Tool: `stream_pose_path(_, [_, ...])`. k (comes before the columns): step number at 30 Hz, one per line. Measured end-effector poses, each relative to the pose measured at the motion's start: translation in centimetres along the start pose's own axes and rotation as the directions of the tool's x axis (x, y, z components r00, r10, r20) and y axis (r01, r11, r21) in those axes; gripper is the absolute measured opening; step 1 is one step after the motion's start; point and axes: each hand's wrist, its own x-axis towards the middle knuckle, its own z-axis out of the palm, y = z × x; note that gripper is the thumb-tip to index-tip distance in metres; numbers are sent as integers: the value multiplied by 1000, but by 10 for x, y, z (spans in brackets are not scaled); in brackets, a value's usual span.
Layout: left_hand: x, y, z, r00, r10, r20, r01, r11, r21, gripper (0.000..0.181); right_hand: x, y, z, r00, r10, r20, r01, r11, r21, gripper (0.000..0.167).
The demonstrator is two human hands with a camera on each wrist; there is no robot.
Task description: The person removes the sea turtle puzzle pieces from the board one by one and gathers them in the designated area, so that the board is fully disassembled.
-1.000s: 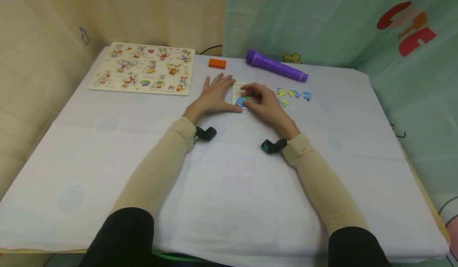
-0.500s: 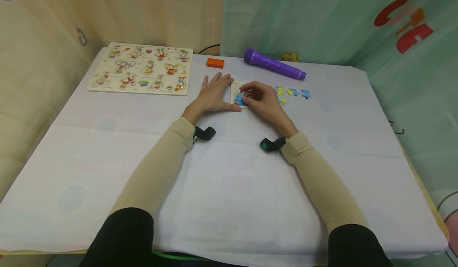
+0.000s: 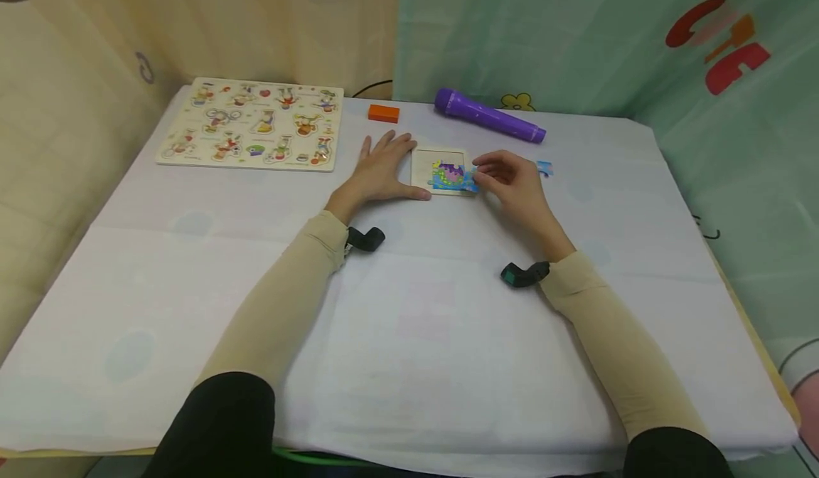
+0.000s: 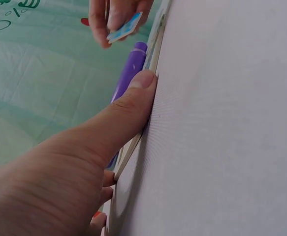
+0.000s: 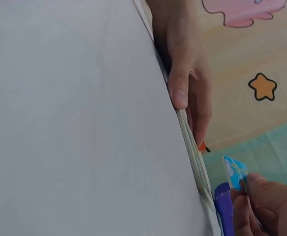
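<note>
Puzzle tray [image 3: 422,168], pale, shallow and square, laid flat on a white cloth [image 3: 409,321]; all places are given from it. Joined puzzle pieces [image 3: 449,174], blue, purple and pink, are contained in its recess, toward the near side; a creature seems to be pictured, though the print is too small to be read with certainty. Left hand [image 3: 382,172], set at the tray's left side: fingers extended and spread, nothing clasped, the thumb laid against the tray's near edge. Right hand [image 3: 514,183], placed at the tray's right side: one blue puzzle piece [image 5: 236,172] is pinched between thumb and fingers, tilted and lifted clear of the table by the tray's right rim. One loose puzzle piece [image 3: 544,168], blue, is found to the right of the tray, past the right hand. Orange block [image 3: 383,114], situated beyond the tray and a little to its left. Purple toy microphone [image 3: 489,117], laid slantwise beyond the tray and to its right. Picture board [image 3: 251,124], cream, printed with small figures, placed well to the tray's left and farther back.
</note>
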Motion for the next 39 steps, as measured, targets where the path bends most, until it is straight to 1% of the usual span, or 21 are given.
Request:
stream_pose_path(5, [2,-3,1,1000,9,6,-9,1000,0,118,-22,16,-25,998,42,-48,-45,996,-70,25])
stream_pose_path(9, [3,-7,2,1000,11,-8,-11,1000,4,119,-31,25,-33,997,32,-63,-42,987,-153,23])
stream_pose_path(11, [3,-8,2,1000,12,-16,-12,1000,3,118,-32,27,-33,997,-1,-71,-14,979,-202,23])
stream_pose_path(13, [3,-9,2,1000,10,-21,-10,1000,-4,118,-33,27,-31,996,-52,-78,31,966,-255,24])
stream_pose_path(16, [1,-10,1,1000,5,-21,-6,1000,-14,119,-35,27,-28,989,-123,-84,91,944,-318,27])
stream_pose_path(18, [1,-11,1,1000,2,-22,-2,1000,-15,119,-36,27,-27,985,-158,-73,124,931,-344,30])
stream_pose_path(22, [-1,-9,1,1000,1,-25,-1,1000,-15,118,-39,30,-26,978,-206,-42,176,913,-368,35])
stream_pose_path(25, [-1,-8,1,1000,1,-24,-1,1000,-21,118,-39,33,-27,974,-223,-33,194,906,-376,35])
stream_pose_path(31, [0,-5,1,1000,7,-20,-8,1000,-24,117,-42,36,-30,976,-216,-29,191,912,-364,35])
stream_pose_path(39, [2,-4,2,1000,10,-11,-10,1000,-16,118,-45,37,-34,979,-205,-7,191,924,-332,28])
